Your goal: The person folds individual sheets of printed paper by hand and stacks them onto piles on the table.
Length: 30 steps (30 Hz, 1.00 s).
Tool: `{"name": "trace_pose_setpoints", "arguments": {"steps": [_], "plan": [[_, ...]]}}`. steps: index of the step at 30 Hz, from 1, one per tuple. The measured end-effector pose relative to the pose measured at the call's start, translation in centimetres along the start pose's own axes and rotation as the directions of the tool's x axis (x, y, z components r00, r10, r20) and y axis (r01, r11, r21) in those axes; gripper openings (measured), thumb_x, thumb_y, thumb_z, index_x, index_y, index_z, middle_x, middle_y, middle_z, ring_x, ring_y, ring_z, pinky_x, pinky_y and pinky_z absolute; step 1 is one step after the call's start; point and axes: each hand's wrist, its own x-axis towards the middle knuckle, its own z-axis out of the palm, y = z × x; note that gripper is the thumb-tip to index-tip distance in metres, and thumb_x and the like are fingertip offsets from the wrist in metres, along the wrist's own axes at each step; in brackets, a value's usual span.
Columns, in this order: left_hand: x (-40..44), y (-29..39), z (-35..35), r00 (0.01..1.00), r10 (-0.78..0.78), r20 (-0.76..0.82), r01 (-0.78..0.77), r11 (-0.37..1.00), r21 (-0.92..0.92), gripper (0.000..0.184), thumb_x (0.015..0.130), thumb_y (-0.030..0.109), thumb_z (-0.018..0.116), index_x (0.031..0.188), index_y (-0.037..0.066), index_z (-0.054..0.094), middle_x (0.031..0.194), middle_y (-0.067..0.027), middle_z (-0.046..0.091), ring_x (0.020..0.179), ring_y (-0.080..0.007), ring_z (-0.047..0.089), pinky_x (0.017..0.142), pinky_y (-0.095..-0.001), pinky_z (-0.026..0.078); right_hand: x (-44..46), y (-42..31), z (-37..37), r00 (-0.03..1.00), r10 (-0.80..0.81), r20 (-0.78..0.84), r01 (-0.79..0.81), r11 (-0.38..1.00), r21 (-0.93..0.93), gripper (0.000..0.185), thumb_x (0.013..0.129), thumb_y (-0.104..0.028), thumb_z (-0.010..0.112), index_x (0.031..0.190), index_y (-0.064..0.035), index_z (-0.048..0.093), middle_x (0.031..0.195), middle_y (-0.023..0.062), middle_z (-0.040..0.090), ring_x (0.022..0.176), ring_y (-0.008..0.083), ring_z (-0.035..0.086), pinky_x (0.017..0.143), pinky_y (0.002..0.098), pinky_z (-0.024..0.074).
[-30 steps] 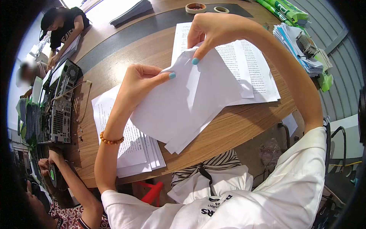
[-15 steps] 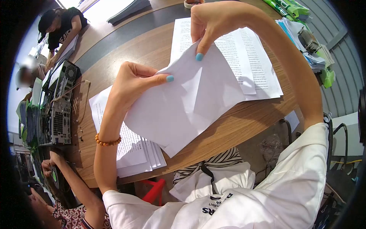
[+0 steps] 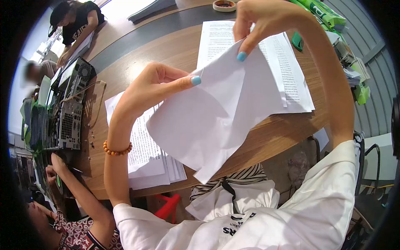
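Note:
White paper (image 3: 208, 112), looking like more than one sheet with its blank side up, hangs tilted between my hands above the wooden table (image 3: 158, 52). My left hand (image 3: 164, 83) pinches its upper left edge between thumb and fingers. At the upper corner, my right hand (image 3: 254, 29) grips the same paper, thumb on top. Printed sheets (image 3: 296, 89) lie behind it on the right, partly covered. Another printed stack (image 3: 146, 156) is fanned out under my left forearm.
An opened computer case (image 3: 71, 112) with a cable stands at the left. A tape roll (image 3: 224, 6) sits at the far edge, green packs (image 3: 329, 16) at the back right. One person (image 3: 81, 25) leans over papers far left; another person's arm (image 3: 83, 196) is at the lower left.
The hands have moved slightly apart, the right one up and rightwards. The paper's top edge is pulled straighter, and its lower corner hangs nearer the table's front edge.

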Motion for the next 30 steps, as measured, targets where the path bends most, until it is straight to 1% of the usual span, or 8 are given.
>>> {"name": "trace_pose_setpoints", "arguments": {"steps": [5, 8, 10, 13, 21, 23, 27, 30], "plan": [[-0.4, -0.1, -1.1, 0.996, 0.039, 0.075, -0.045, 0.996, 0.076, 0.039, 0.078, 0.03, 0.068, 0.085, -0.008, 0.067, 0.064, -0.0138, 0.064, 0.05, -0.0132, 0.06, 0.044, -0.0216, 0.048, -1.9, -0.6, -0.9, 0.978, 0.209, 0.001, -0.209, 0.977, -0.043, 0.036, 0.073, -0.041, 0.07, 0.076, -0.0045, 0.071, 0.058, 0.0009, 0.06, 0.05, 0.0095, 0.051, 0.044, 0.0241, 0.0356], [-0.3, -0.7, -1.1, 0.994, 0.057, 0.09, -0.063, 0.996, 0.068, 0.037, 0.079, 0.03, 0.067, 0.082, -0.007, 0.067, 0.061, -0.0133, 0.063, 0.046, -0.012, 0.058, 0.04, -0.0206, 0.045, -2.7, 1.4, 0.2, 0.992, 0.071, -0.102, -0.058, 0.991, 0.124, 0.034, 0.076, -0.039, 0.068, 0.079, -0.0051, 0.071, 0.069, 0.0048, 0.066, 0.061, 0.0101, 0.058, 0.053, 0.0212, 0.0425], [-0.3, -0.7, -1.1, 0.996, 0.054, 0.075, -0.059, 0.996, 0.072, 0.031, 0.08, 0.026, 0.067, 0.079, -0.005, 0.068, 0.058, -0.0122, 0.062, 0.043, -0.0091, 0.055, 0.036, -0.0189, 0.041, -3.1, 2.1, 0.7, 0.958, -0.225, -0.177, 0.262, 0.938, 0.227, 0.026, 0.079, -0.031, 0.066, 0.083, -0.0054, 0.07, 0.082, 0.0087, 0.068, 0.073, 0.0111, 0.061, 0.063, 0.0218, 0.0473], [-0.2, -0.3, -1.3, 0.986, 0.03, 0.165, -0.042, 0.997, 0.072, 0.031, 0.08, 0.026, 0.067, 0.08, -0.005, 0.068, 0.06, -0.0128, 0.063, 0.046, -0.0103, 0.057, 0.04, -0.0204, 0.044, -3.3, 2.6, 1.4, 0.992, -0.029, -0.125, 0.054, 0.978, 0.201, 0.022, 0.068, -0.023, 0.075, 0.076, -0.0021, 0.071, 0.074, 0.0112, 0.066, 0.068, 0.0173, 0.062, 0.059, 0.0276, 0.0504], [-0.8, -1.0, -2.9, 0.973, 0.163, 0.164, -0.189, 0.97, 0.156, 0.028, 0.077, 0.027, 0.069, 0.084, 0.0, 0.07, 0.073, -0.0118, 0.067, 0.061, -0.0135, 0.062, 0.059, -0.0241, 0.049, -6.0, 3.5, 0.6, 0.98, -0.025, -0.197, 0.047, 0.993, 0.108, 0.022, 0.07, -0.026, 0.073, 0.076, -0.0048, 0.071, 0.074, 0.0106, 0.066, 0.067, 0.0171, 0.06, 0.063, 0.0294, 0.053], [-0.6, -1.7, -3.0, 0.942, 0.316, 0.115, -0.333, 0.926, 0.177, 0.023, 0.079, 0.021, 0.067, 0.085, -0.001, 0.07, 0.074, -0.0114, 0.067, 0.057, -0.013, 0.06, 0.053, -0.0234, 0.046, -6.2, 3.6, 0.5, 0.945, -0.05, -0.323, 0.098, 0.986, 0.135, 0.024, 0.069, -0.028, 0.073, 0.077, -0.0053, 0.071, 0.069, 0.0103, 0.064, 0.064, 0.0165, 0.059, 0.064, 0.0306, 0.0531], [-1.5, 0.1, -3.2, 0.815, 0.555, -0.168, -0.333, 0.685, 0.648, 0.011, 0.08, 0.013, 0.063, 0.083, 0.003, 0.066, 0.072, -0.0068, 0.065, 0.052, -0.0131, 0.052, 0.048, -0.0231, 0.04, -6.6, 0.0, -1.5, 0.892, -0.033, -0.45, 0.045, 0.999, 0.015, 0.016, 0.081, -0.021, 0.065, 0.082, -0.0061, 0.07, 0.087, 0.0102, 0.067, 0.075, 0.0132, 0.061, 0.066, 0.0256, 0.0495], [-3.9, 3.2, -4.6, 0.519, 0.851, -0.079, -0.208, 0.216, 0.954, 0.01, 0.079, 0.016, 0.065, 0.083, 0.007, 0.065, 0.075, -0.007, 0.065, 0.063, -0.0212, 0.061, 0.072, -0.0288, 0.045, -4.8, -0.8, -1.2, 0.652, -0.281, -0.705, 0.081, 0.949, -0.304, 0.01, 0.079, -0.016, 0.066, 0.081, -0.0065, 0.07, 0.09, 0.0088, 0.066, 0.075, 0.0143, 0.061, 0.064, 0.025, 0.0504]]}}
